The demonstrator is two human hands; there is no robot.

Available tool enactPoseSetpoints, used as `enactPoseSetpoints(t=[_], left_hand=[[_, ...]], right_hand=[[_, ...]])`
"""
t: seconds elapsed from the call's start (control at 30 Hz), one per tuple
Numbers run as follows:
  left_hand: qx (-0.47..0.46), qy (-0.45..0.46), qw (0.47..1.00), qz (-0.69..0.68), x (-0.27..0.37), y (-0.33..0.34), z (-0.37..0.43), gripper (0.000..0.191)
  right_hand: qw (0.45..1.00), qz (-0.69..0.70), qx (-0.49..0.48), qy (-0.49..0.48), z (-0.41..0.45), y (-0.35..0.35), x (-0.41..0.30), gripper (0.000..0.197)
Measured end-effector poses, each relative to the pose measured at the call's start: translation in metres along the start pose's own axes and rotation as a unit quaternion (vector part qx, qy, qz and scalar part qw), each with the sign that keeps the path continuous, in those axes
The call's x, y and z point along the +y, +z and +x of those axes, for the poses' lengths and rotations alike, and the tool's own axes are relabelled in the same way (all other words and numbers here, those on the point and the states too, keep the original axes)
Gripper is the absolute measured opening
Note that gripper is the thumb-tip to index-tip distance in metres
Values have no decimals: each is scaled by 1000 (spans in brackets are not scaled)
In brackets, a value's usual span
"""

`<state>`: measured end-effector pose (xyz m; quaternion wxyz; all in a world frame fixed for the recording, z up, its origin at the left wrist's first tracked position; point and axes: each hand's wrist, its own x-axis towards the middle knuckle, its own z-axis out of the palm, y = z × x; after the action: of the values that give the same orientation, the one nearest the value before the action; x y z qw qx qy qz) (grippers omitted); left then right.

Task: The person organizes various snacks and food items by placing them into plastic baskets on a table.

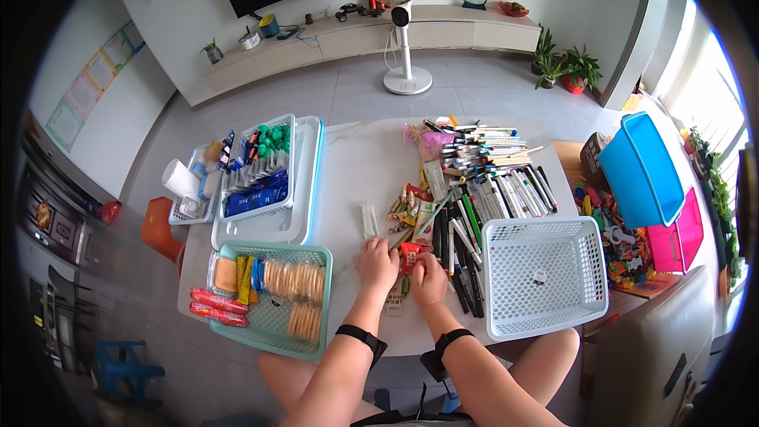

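Note:
My left hand (379, 262) is on the table at the lower end of a clear plastic sachet (369, 220); whether it grips anything is hidden. My right hand (430, 279) touches the lower right edge of a red snack packet (410, 256), fingers curled; its grip is unclear. Small wrapped candies (404, 207) lie beyond my hands. Black markers (465, 276) and white-barrelled markers (510, 194) are heaped to the right. At the left, a green basket (328, 302) holds wrapped round biscuits (293, 279) and yellow sticks (244, 279). Red packets (218, 306) rest at its left side.
An openwork white basket (542, 284) stands at the right table edge. A filled white basket (290, 160) sits on a white lid (305, 190) at the back left. Beyond the right edge are a blue bin (640, 172), a pink bin (679, 237) and toys. A fan (407, 80) stands beyond the table.

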<state>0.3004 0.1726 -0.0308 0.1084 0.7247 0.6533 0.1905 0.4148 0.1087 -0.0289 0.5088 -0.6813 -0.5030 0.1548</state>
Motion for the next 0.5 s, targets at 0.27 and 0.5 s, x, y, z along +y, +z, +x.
enactPoseSetpoints(t=[0.27,0.5], left_hand=[[108,88,985,-100,54,-5,94,27],[-70,81,994,-3,106,26,139,51]], right_hand=[[999,35,-4,20,-3,1,-10,12],[999,24,-33,31,-6,4,5,9]])
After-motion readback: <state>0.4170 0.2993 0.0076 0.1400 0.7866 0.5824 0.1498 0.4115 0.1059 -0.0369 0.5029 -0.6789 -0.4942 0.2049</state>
